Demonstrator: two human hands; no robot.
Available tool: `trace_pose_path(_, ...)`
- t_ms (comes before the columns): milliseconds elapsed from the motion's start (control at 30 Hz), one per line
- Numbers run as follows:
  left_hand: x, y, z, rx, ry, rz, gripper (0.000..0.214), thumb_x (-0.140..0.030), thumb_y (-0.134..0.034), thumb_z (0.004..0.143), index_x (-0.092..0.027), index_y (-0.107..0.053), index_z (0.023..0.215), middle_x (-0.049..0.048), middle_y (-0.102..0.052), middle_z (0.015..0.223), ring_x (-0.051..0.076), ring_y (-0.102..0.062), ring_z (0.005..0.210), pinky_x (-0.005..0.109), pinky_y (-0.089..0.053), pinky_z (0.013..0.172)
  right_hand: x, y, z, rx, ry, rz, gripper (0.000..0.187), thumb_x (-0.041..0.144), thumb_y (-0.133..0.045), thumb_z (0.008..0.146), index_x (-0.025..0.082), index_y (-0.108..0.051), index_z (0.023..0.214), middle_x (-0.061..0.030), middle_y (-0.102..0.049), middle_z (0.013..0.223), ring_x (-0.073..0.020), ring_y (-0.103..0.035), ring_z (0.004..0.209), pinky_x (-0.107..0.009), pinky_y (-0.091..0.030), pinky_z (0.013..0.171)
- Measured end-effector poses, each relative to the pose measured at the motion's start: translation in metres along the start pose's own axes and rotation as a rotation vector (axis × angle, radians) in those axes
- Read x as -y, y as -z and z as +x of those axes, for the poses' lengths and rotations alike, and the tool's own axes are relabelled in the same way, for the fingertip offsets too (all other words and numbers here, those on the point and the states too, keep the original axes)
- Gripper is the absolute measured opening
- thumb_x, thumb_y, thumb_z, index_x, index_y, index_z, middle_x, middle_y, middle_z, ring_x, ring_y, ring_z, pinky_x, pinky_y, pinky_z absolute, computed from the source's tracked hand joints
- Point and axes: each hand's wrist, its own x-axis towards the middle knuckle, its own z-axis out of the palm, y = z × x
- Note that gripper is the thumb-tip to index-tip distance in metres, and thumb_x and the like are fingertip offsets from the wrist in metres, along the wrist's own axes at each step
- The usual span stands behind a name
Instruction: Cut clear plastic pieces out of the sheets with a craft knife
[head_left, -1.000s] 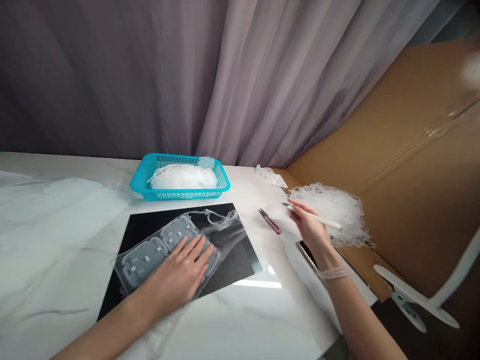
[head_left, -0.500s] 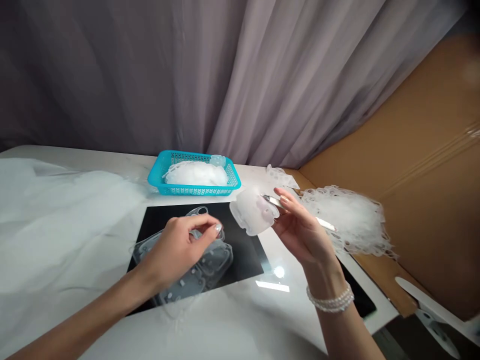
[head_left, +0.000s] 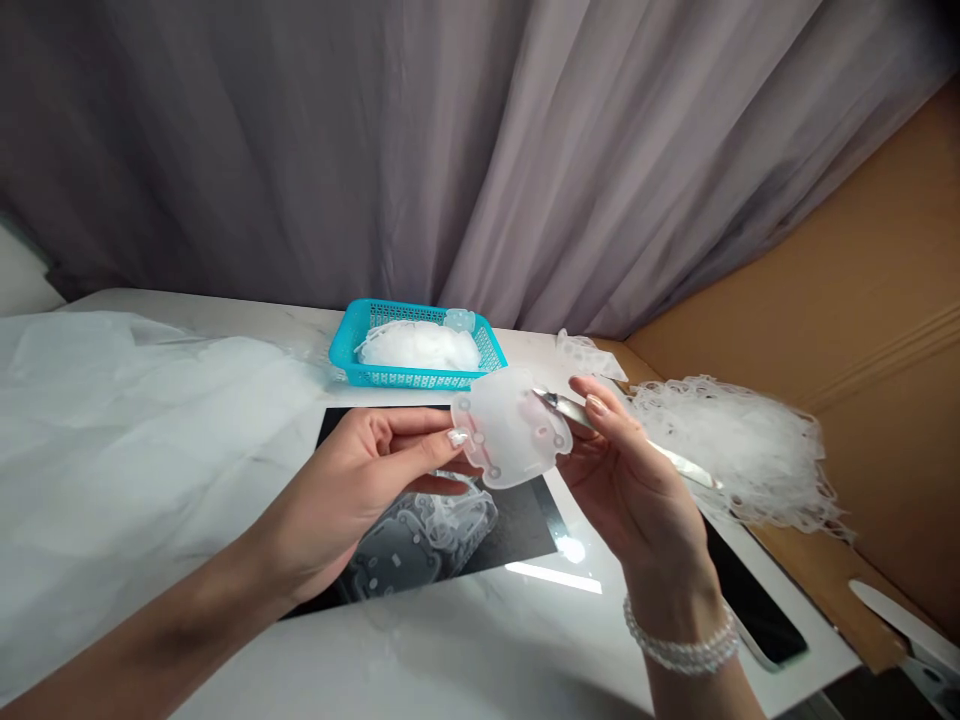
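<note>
A translucent white plastic piece [head_left: 510, 440] with small round studs is held up between both hands above the table. My left hand [head_left: 360, 480] pinches its left edge with thumb and fingertips. My right hand [head_left: 630, 480] supports its right side and also grips a slim metal-tipped tool [head_left: 637, 440] whose tip touches the piece. Below them, clear plastic moulded sheets [head_left: 427, 540] lie on a black mat [head_left: 525, 515].
A turquoise basket [head_left: 416, 375] with white plastic scraps stands behind the mat. A heap of white trimmings [head_left: 742, 450] lies at the right beside a cardboard box [head_left: 862, 330]. A phone [head_left: 757, 610] lies near the table edge. Clear plastic film [head_left: 112, 440] covers the left.
My left hand left the moulded sheets on the mat and rose to pinch the translucent piece. My right hand brought the piece and the tool in from the right heap.
</note>
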Motion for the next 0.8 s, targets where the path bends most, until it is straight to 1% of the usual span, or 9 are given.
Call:
trace_pose_path(133, 0.008, -0.003, 0.004, -0.122, 0.119, -0.308, 0.046, -0.042, -0.067, 0.089, -0.018, -0.066, 0.128, 0.0119, -0.067, 0.130, 0.028, -0.061, 0.123, 0.041, -0.050, 0.105, -0.005, -0.005, -0.007, 0.026, 0.134, -0.113, 0.019, 0.035, -0.069, 0.089, 0.027, -0.074, 0.105, -0.0034, -0.079, 0.100, -0.0215, -0.075, 0.094, -0.040, -0.059, 0.093)
trace_pose_path(200, 0.009, -0.005, 0.005, -0.047, 0.234, -0.469, 0.054, -0.051, -0.055, 0.094, -0.013, -0.062, 0.132, 0.0159, -0.065, 0.130, 0.030, -0.061, 0.121, 0.046, -0.047, 0.107, -0.008, -0.011, -0.014, 0.161, 0.049, -0.155, 0.030, 0.047, -0.062, 0.093, 0.027, -0.074, 0.110, -0.0060, -0.078, 0.106, -0.0247, -0.074, 0.101, -0.045, -0.056, 0.097)
trace_pose_path(300, 0.008, -0.006, 0.005, 0.070, 0.308, -0.557, 0.059, -0.054, -0.043, 0.097, -0.011, -0.059, 0.135, 0.0176, -0.065, 0.129, 0.031, -0.061, 0.120, 0.049, -0.045, 0.107, -0.005, -0.014, -0.021, 0.325, -0.101, -0.151, 0.064, 0.071, -0.038, 0.094, 0.023, -0.074, 0.115, -0.0109, -0.078, 0.105, -0.0297, -0.073, 0.104, -0.051, -0.054, 0.097)
trace_pose_path(400, 0.005, -0.003, 0.005, 0.071, 0.294, -0.574, 0.060, -0.054, -0.041, 0.097, -0.012, -0.058, 0.137, 0.0175, -0.064, 0.131, 0.032, -0.058, 0.125, 0.050, -0.043, 0.109, 0.003, -0.006, -0.019, 0.158, -0.030, -0.083, 0.076, 0.080, -0.029, 0.090, 0.021, -0.075, 0.107, -0.0106, -0.079, 0.082, -0.0299, -0.077, 0.082, -0.052, -0.059, 0.085)
trace_pose_path(467, 0.003, -0.001, 0.006, 0.075, 0.282, -0.596, 0.063, -0.056, -0.042, 0.096, -0.012, -0.057, 0.137, 0.0177, -0.064, 0.133, 0.033, -0.056, 0.130, 0.051, -0.041, 0.111, 0.007, 0.004, -0.013, -0.015, 0.058, -0.059, 0.072, 0.079, -0.031, 0.090, 0.022, -0.074, 0.097, -0.0066, -0.074, 0.061, -0.0263, -0.074, 0.061, -0.047, -0.061, 0.072)
trace_pose_path(533, 0.001, 0.001, 0.006, 0.090, 0.275, -0.604, 0.064, -0.058, -0.042, 0.095, -0.013, -0.056, 0.138, 0.0171, -0.063, 0.135, 0.034, -0.053, 0.133, 0.052, -0.040, 0.112, 0.007, 0.014, -0.007, -0.113, 0.099, -0.058, 0.065, 0.075, -0.034, 0.092, 0.022, -0.070, 0.084, -0.0032, -0.068, 0.050, -0.0225, -0.069, 0.049, -0.041, -0.061, 0.063)
trace_pose_path(633, 0.000, 0.002, 0.005, 0.099, 0.266, -0.590, 0.065, -0.059, -0.040, 0.095, -0.014, -0.056, 0.138, 0.0162, -0.062, 0.137, 0.034, -0.051, 0.135, 0.054, -0.039, 0.113, 0.001, 0.021, -0.001, -0.144, 0.094, -0.053, 0.053, 0.068, -0.045, 0.093, 0.023, -0.055, 0.067, -0.0035, -0.072, 0.057, -0.0225, -0.074, 0.059, -0.035, -0.060, 0.060)
trace_pose_path(700, 0.000, 0.001, 0.005, 0.112, 0.259, -0.575, 0.065, -0.060, -0.040, 0.094, -0.014, -0.056, 0.138, 0.0161, -0.063, 0.136, 0.035, -0.051, 0.135, 0.054, -0.039, 0.112, -0.003, 0.019, 0.000, -0.145, 0.081, -0.055, 0.048, 0.061, -0.055, 0.091, 0.023, -0.046, 0.064, -0.0045, -0.076, 0.065, -0.0241, -0.077, 0.073, -0.033, -0.060, 0.063)
trace_pose_path(800, 0.003, -0.001, 0.004, 0.151, 0.256, -0.574, 0.065, -0.059, -0.040, 0.094, -0.013, -0.057, 0.137, 0.0169, -0.063, 0.136, 0.036, -0.051, 0.135, 0.055, -0.039, 0.112, -0.008, 0.011, -0.003, -0.129, 0.057, -0.074, 0.041, 0.050, -0.066, 0.088, 0.023, -0.045, 0.065, -0.0053, -0.077, 0.072, -0.0245, -0.077, 0.086, -0.032, -0.061, 0.072)
